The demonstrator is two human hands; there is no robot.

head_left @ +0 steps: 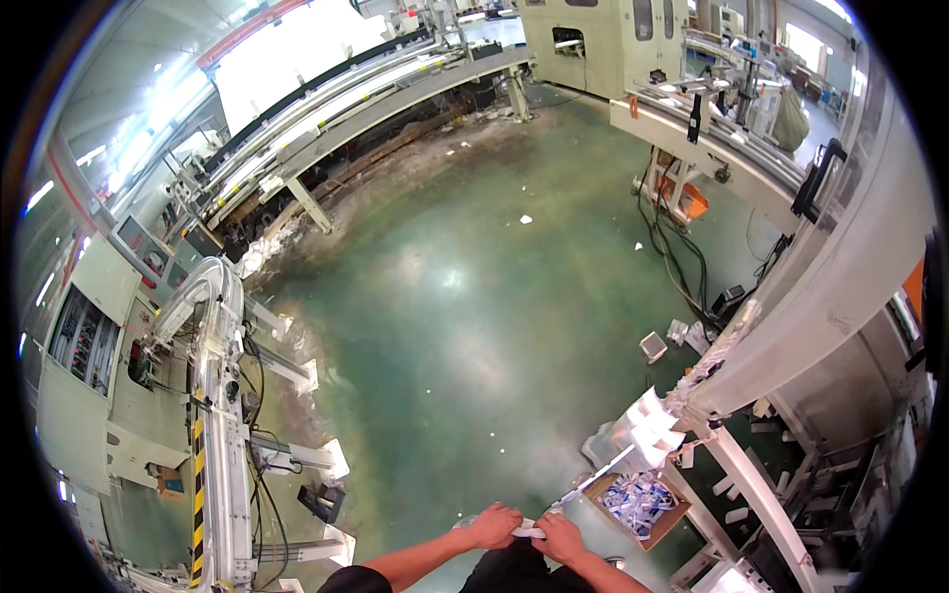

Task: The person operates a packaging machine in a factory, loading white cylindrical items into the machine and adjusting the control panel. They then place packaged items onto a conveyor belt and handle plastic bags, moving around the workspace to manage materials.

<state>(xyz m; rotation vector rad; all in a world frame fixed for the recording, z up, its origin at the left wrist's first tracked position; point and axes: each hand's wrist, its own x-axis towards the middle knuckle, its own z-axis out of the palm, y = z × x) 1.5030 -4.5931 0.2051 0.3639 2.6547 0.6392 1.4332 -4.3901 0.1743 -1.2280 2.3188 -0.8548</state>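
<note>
- While both hands meet low in the head view, the left hand (493, 525) and the right hand (560, 539) are each closed on one small white packet (528, 532), which spans the gap between them.
- Left hand: fingers curled over the packet's left end, knuckles up; bare forearm runs back toward the lower edge.
- Right hand: fingers pinched on the packet's right end; forearm runs off toward the lower right.
- Packet: flat, white, held roughly level; details too small to make out. It is clear of the floor, held in front of the person's dark clothing.
- Just right of the grip, beyond the right hand: an open cardboard box (599, 501) holding a heap of small white and blue packets (636, 499).
- Up and right of the grip, above the box: a cluster of white folded pieces (647, 427) at the end of a long pale machine housing (830, 296) that slopes away to the upper right.
- Forward of the grip: green glossy floor (465, 296) with a few white scraps lying well apart from the hands.
- Left of the grip, well apart: a white conveyor frame (213, 415) with a yellow-and-black striped strip, cables hanging along it.
- Far forward: a long curved conveyor line (366, 99) and beige cabinets.
</note>
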